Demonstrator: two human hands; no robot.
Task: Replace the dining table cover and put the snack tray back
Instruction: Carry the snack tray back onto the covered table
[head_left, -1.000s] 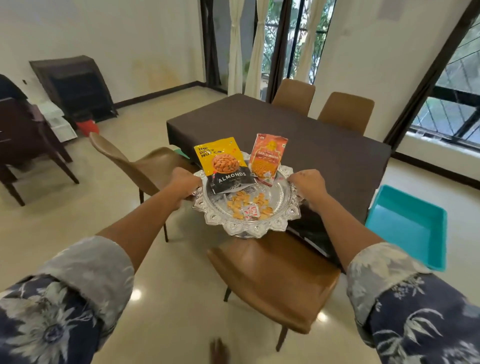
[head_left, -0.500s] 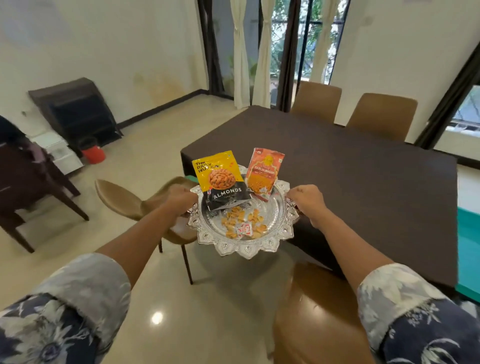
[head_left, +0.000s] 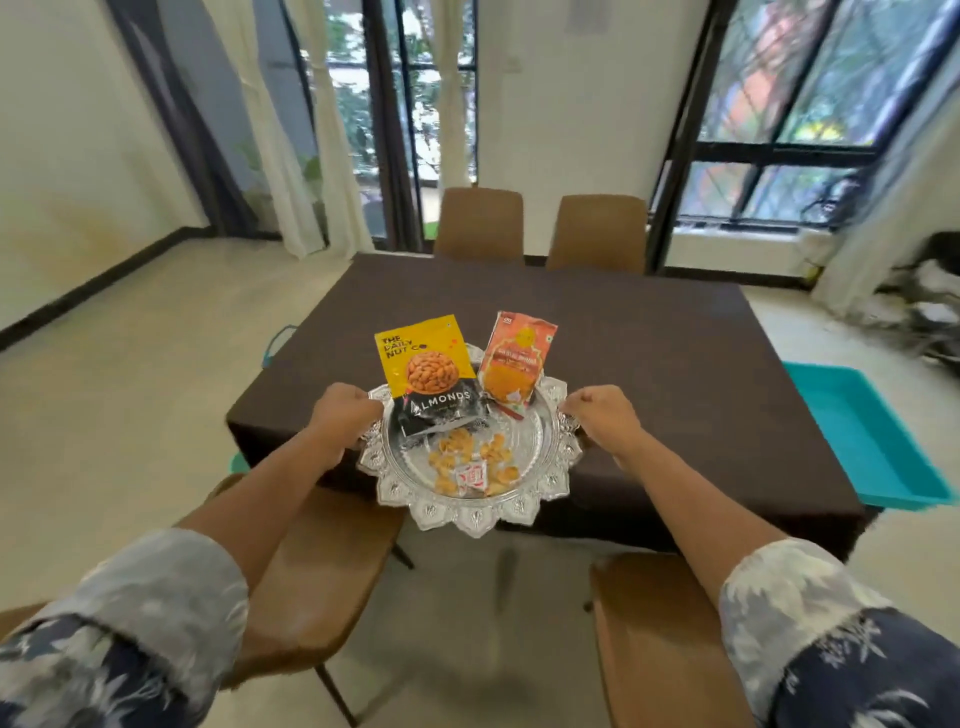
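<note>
Swung round facing table cover (head_left: 623, 338) end-on; snack tray (head_left: 467, 514) now over its edge, rim gripped by left hand (head_left: 343, 415) and right hand (head_left: 600, 415)

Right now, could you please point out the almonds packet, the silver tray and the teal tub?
almonds packet (head_left: 431, 371): head view, printed almond picture.
silver tray (head_left: 470, 519): head view, near rim.
teal tub (head_left: 862, 436): head view, inner floor.

**A:** Fig. 1a, the left sleeve (head_left: 78, 675)?

**B:** Navy cloth printed with pale flowers and leaves. The cuff (head_left: 171, 587) is rolled back, showing a faded grey-white underside.

**A:** Fig. 1b, the right sleeve (head_left: 883, 675)?

**B:** Same shirt (same print, same rolled edge). The forearms (head_left: 249, 499), left hand (head_left: 343, 415) and right hand (head_left: 602, 415) are bare.
</note>
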